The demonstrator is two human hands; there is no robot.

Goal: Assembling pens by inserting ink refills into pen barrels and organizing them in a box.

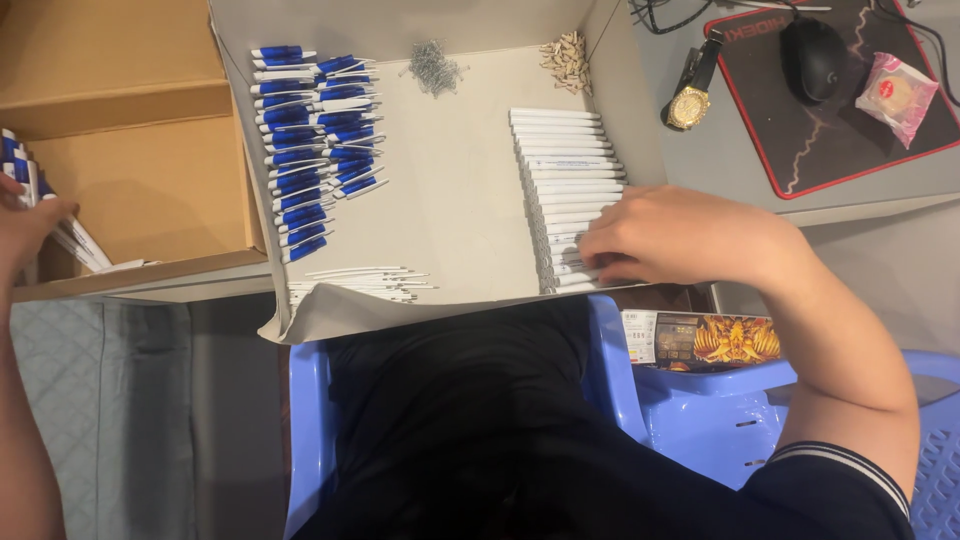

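Note:
My right hand rests on the near end of a row of white pen barrels laid side by side on a grey sheet; its fingers curl over the lowest barrels. My left hand is at the far left, inside a brown cardboard box, gripping a bundle of blue-and-white pens. Two rows of blue-and-white pen tops lie on the left of the sheet. Thin white refills lie near its front edge.
A small heap of metal springs and a heap of tan small parts sit at the back of the sheet. To the right are a gold wristwatch, a black mouse on a mouse pad, and a wrapped cake. Blue plastic chairs stand below.

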